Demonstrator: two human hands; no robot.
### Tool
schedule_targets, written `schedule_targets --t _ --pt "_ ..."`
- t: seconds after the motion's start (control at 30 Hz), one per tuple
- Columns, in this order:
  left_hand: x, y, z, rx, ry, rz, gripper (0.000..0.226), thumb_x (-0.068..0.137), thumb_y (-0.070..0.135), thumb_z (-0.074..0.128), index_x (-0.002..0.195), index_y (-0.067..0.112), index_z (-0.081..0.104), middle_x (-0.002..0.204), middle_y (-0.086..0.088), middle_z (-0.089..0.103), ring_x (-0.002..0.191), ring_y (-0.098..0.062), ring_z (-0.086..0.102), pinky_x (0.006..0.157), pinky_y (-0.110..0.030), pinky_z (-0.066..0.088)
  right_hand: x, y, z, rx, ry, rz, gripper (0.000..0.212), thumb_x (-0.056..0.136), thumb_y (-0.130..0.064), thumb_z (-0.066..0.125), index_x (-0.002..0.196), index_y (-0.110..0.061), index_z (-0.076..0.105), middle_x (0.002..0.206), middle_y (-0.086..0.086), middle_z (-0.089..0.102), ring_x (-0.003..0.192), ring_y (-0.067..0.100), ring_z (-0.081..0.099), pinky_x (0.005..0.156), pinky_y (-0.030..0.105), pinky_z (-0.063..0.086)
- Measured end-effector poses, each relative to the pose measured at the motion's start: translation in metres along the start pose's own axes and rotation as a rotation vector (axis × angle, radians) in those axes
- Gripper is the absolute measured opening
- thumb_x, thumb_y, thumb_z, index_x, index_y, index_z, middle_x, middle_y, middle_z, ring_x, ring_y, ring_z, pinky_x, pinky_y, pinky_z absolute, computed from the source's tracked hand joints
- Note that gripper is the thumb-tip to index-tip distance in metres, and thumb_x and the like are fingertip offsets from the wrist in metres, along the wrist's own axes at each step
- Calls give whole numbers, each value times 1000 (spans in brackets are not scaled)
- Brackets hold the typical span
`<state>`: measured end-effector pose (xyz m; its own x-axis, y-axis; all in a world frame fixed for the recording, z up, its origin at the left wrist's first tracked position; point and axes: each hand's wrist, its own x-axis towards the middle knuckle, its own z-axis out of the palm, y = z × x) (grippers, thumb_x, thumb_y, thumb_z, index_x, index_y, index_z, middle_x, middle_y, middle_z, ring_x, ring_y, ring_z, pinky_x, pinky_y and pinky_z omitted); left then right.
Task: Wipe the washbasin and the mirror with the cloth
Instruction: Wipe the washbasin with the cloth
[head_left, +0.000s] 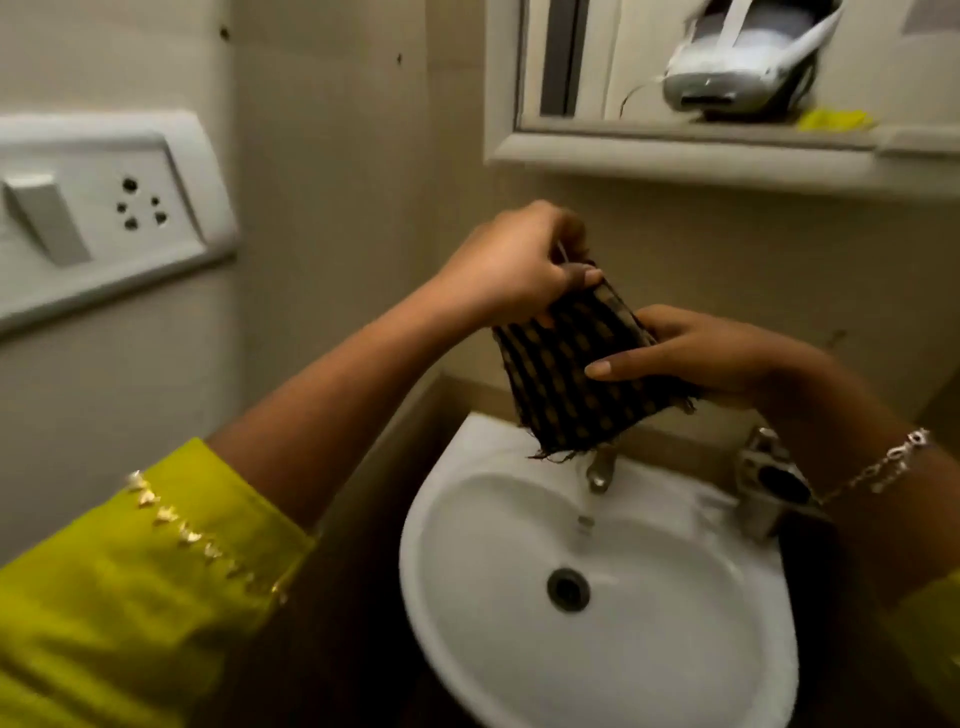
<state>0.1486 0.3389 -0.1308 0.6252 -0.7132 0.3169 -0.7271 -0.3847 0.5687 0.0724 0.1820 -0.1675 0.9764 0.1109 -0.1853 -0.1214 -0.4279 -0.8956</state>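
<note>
cloth (571, 379), dark and checked, hangs above the washbasin (467, 519), pinched at its top by the left hand (514, 265) and gripped at its side by the right hand (696, 353); likely being readied, wiping comes next.

The mirror (727, 62) ran off the frame's top and right edges. The cloth (566, 379) hid the tap (600, 470) base. The washbasin (467, 597) front rim was cut by the bottom edge; the switch plate (104, 208) by the left.

Dim beige walls (332, 130) meet in a corner; a white switch plate (104, 208) hangs left.
</note>
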Motion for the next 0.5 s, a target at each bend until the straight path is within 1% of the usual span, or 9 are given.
schedule_targets --t 0.1,0.13,0.2,0.27,0.3,0.33,0.43,0.47,0.5 --pt "-7 -25 15 -5 -47 -72 10 90 25 54 95 16 56 93 0 61 76 -20 65 65 -32 53 16 23 23 164 14 48 17 79 -10 57 95 -8 62 84 7 71 73 17 71 57 23 56" --pt "-9 -34 19 -13 -57 -85 12 90 24 54 96 14 57 95 -2 61 72 -21 65 62 -31 53 21 31 29 213 21 71 15 80 -9 56 94 -7 61 83 7 71 73 18 70 57 24 57" --pt "-12 -54 29 -35 -57 -101 16 91 24 53 98 10 58 100 -7 63 70 -23 63 62 -34 53 29 50 40 288 27 131 24 74 -15 59 97 -9 59 88 7 70 78 19 70 59 26 57" --pt "-16 -81 43 -46 -4 -144 22 92 27 51 100 8 58 100 -10 63 78 -25 62 69 -38 52 34 71 50 337 33 219 33 73 -20 60 104 -10 57 99 8 68 88 22 67 62 27 54" --pt "-18 -97 52 -38 32 -174 23 92 28 51 100 7 59 99 -11 63 84 -25 61 73 -38 50 37 83 55 368 39 265 35 74 -20 60 108 -10 57 103 10 67 92 24 66 64 29 53" --pt "-21 -115 62 -31 57 -211 24 91 28 52 98 6 60 97 -12 64 88 -27 60 75 -38 48 38 93 60 410 48 309 34 76 -19 60 109 -8 57 103 11 68 92 25 66 65 30 53" --pt "-34 -173 96 -26 75 -368 27 90 26 55 100 2 60 101 -17 64 95 -30 58 77 -35 43 40 123 74 556 95 411 18 85 -8 56 101 -3 61 86 12 74 77 24 71 57 28 57" --pt "-39 -192 109 -5 65 -417 29 89 25 55 104 1 60 106 -18 63 100 -31 56 80 -34 40 41 131 77 585 111 444 16 86 -5 55 101 -2 62 85 12 74 78 25 71 58 30 58" --pt "-44 -210 122 39 45 -454 33 89 27 55 109 1 57 113 -19 59 106 -31 52 85 -34 37 41 141 79 600 128 476 17 87 -4 54 102 -3 61 87 12 74 83 27 70 62 32 59"
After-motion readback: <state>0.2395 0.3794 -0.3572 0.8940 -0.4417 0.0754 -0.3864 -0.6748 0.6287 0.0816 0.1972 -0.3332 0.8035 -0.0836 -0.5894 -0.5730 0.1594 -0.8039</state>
